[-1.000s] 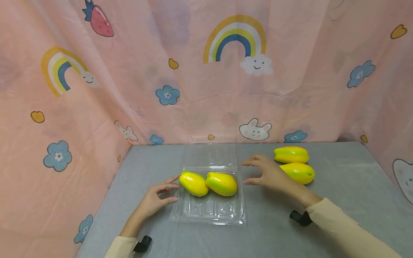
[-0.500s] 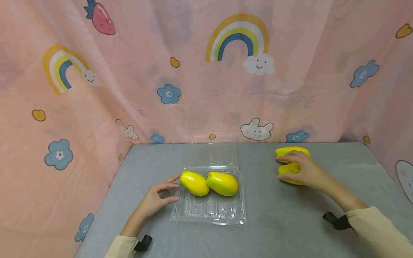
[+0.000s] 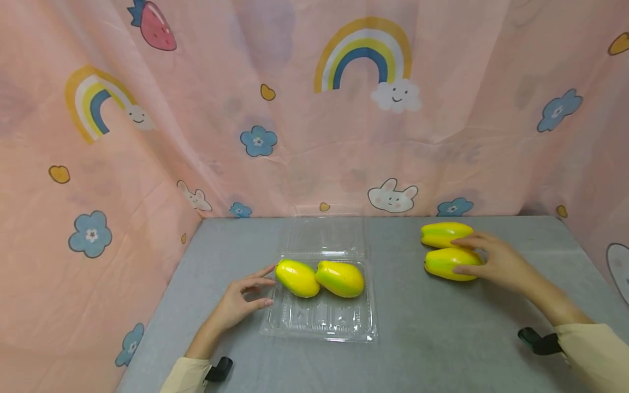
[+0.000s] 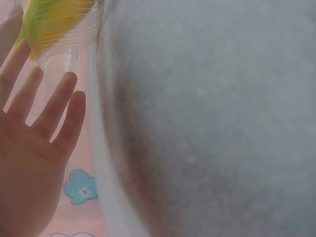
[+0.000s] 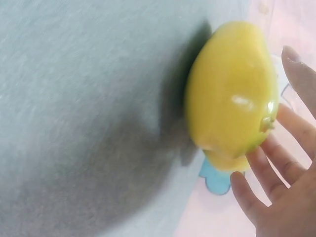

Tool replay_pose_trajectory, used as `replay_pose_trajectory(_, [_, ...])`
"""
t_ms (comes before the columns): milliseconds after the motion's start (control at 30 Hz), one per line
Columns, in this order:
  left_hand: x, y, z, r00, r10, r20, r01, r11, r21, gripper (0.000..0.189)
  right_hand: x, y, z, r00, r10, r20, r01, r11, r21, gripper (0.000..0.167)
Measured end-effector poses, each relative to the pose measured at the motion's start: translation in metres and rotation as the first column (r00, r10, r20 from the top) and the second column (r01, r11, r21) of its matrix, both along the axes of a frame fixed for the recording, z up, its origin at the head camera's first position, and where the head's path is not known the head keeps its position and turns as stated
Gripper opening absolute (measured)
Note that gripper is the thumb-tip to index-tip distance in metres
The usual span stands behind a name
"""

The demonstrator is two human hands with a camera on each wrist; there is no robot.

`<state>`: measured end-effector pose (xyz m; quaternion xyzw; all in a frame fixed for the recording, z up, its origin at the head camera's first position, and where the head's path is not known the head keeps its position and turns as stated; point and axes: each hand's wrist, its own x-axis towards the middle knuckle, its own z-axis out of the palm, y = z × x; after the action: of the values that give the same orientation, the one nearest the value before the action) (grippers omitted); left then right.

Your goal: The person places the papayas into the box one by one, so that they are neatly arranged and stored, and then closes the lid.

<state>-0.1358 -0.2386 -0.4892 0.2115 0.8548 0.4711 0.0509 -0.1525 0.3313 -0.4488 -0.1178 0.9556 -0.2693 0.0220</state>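
Note:
In the head view, two yellow-green papayas [image 3: 297, 278] lie side by side in the back half of a clear plastic clamshell box [image 3: 319, 322], its lid [image 3: 321, 237] folded back. My left hand [image 3: 239, 300] rests at the box's left edge, fingers spread, fingertips by the left papaya. At the right, my right hand [image 3: 501, 265] is over the right end of the nearer loose papaya [image 3: 444, 264]. Its fingers look loosely spread around that end in the right wrist view; whether they touch it I cannot tell. Another loose papaya [image 3: 439, 234] lies just behind.
A grey tabletop [image 3: 408, 349] lies under everything. Pink printed cloth [image 3: 314, 153] hangs behind and along both sides of the table. A black wrist camera [image 3: 218, 370] sits on the left wrist, and another black camera [image 3: 538, 341] on the right wrist.
My right hand went from beside the box to the loose papayas, then slid further right to the nearer one's end. The left hand and the boxed papayas stay put.

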Motion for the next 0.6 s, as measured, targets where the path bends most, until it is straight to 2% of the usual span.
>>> replay_pose_trajectory(600, [-0.0001, 0.0002, 0.0008, 1.000, 0.004, -0.008, -0.004, 1.000, -0.002, 0.043, 0.0005, 0.0098, -0.0103, 1.000, 0.010, 0.014, -0.010, 1.000, 0.007, 0.072])
